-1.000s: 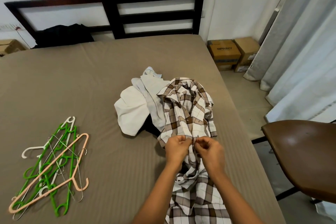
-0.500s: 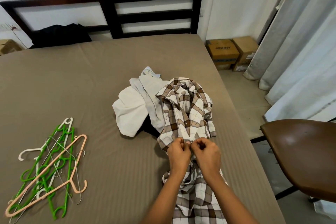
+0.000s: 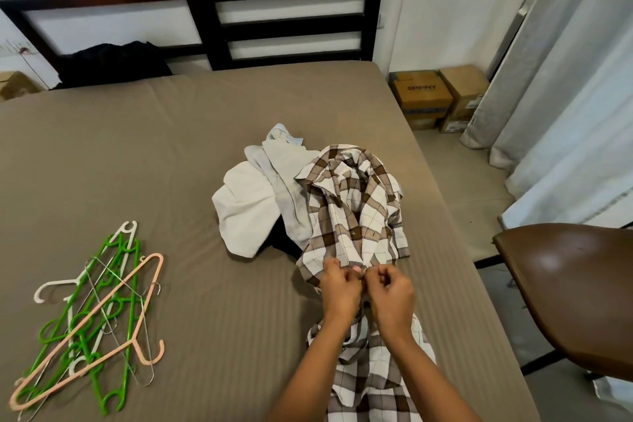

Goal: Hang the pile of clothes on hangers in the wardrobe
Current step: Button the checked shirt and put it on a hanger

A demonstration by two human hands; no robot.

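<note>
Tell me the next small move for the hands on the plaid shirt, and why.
Probably finish working the front closure at the pinched spot: left hand and right hand both pinch the plaid shirt at its front edges, on the bed. The hangers lie untouched to the left, so reaching for one seems premature.

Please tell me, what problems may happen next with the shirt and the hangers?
The left hand and right hand pinch the checked shirt, which lies partly over the pale clothes: pulling it may drag them along. The hangers lie tangled, so lifting one may pull others too.
</note>
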